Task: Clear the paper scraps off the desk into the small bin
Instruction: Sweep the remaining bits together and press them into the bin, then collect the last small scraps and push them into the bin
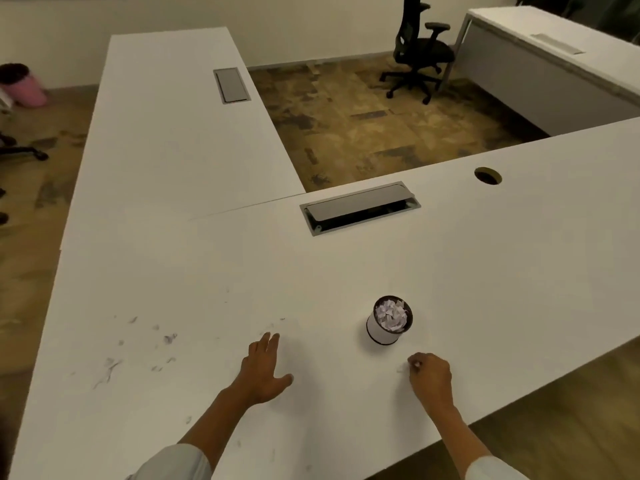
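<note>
A small white bin with a dark rim stands on the white desk, filled with torn paper. My right hand is just below it near the desk's front edge, fingertips pinching a small white paper scrap. Another tiny scrap lies beside those fingers. My left hand lies flat on the desk with fingers stretched out, left of the bin. Several small scraps are scattered over the desk's left part.
A cable hatch is set into the desk behind the bin, with a round cable hole to its right. A second desk extends away on the left. A black office chair and a pink bin stand on the floor.
</note>
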Demonstrator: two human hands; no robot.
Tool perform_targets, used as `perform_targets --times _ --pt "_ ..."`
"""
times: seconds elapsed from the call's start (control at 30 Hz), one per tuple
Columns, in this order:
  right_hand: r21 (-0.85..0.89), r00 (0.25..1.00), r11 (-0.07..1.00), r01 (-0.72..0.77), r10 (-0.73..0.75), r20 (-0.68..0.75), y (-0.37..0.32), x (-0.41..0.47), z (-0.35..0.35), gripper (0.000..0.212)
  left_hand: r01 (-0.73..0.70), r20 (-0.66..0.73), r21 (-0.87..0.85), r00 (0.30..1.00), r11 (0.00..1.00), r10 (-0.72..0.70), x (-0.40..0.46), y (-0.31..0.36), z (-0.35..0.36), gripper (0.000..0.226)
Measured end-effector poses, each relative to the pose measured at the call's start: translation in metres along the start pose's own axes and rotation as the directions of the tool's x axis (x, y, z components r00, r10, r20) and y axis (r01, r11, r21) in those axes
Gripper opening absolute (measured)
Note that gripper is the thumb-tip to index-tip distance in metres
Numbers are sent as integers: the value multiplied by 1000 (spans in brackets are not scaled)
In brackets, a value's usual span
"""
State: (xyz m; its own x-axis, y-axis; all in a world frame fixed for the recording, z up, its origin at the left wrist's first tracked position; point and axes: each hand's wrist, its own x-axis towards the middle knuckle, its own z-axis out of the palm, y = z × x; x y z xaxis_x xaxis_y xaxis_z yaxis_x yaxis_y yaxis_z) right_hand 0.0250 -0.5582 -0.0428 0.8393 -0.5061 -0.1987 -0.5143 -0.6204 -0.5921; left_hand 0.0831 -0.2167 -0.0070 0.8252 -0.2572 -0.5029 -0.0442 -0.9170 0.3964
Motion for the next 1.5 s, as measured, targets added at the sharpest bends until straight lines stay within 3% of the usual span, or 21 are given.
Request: perform_targets --times 0.17,0.27,0.5,0.63,0.73,0.83,0.93,1.0,1.13,1.33,1.5 --pt "81 946 965 251 -227 -233 -41 -15 -24 15 29 -31 -11 999 1000 -30 -17 -28 -8 91" --pt "154 922 936 318 -267 -280 -82 -3 -39 14 64 -45 -19 997 998 -65 -24 -44 -10 89" --pt "-23 980 984 179 -180 -88 -120 15 -41 16 127 -72 -62 989 990 -132 -43 -77 -6 89" --pt "-11 944 949 315 -315 -96 -124 -14 -15 21 184 -73 -73 979 980 -189 -56 -103 -3 88" --pt "-97 911 919 383 -358 204 -120 -49 25 29 231 -61 -46 970 972 -233 -69 -126 3 89" --pt "-244 787 909 338 -130 604 -106 -89 61 53 256 -70 -4 964 967 -255 -88 -148 15 91" --pt "-348 651 871 346 44 758 -87 -124 87 79 261 -103 5 960 965 -259 -108 -163 30 96" --pt "-349 625 866 358 55 779 -78 -143 100 80 259 -129 -6 958 966 -258 -119 -170 37 99" --pt "-266 654 904 336 -20 757 -88 -165 126 68 271 -181 -4 946 963 -267 -133 -178 47 104" --pt "-48 709 952 302 -190 679 -140 -167 172 53 296 -188 11 939 955 -288 -149 -187 58 109" --pt "129 687 946 297 -306 659 -192 -154 199 52 311 -181 1 935 950 -306 -167 -195 72 116"
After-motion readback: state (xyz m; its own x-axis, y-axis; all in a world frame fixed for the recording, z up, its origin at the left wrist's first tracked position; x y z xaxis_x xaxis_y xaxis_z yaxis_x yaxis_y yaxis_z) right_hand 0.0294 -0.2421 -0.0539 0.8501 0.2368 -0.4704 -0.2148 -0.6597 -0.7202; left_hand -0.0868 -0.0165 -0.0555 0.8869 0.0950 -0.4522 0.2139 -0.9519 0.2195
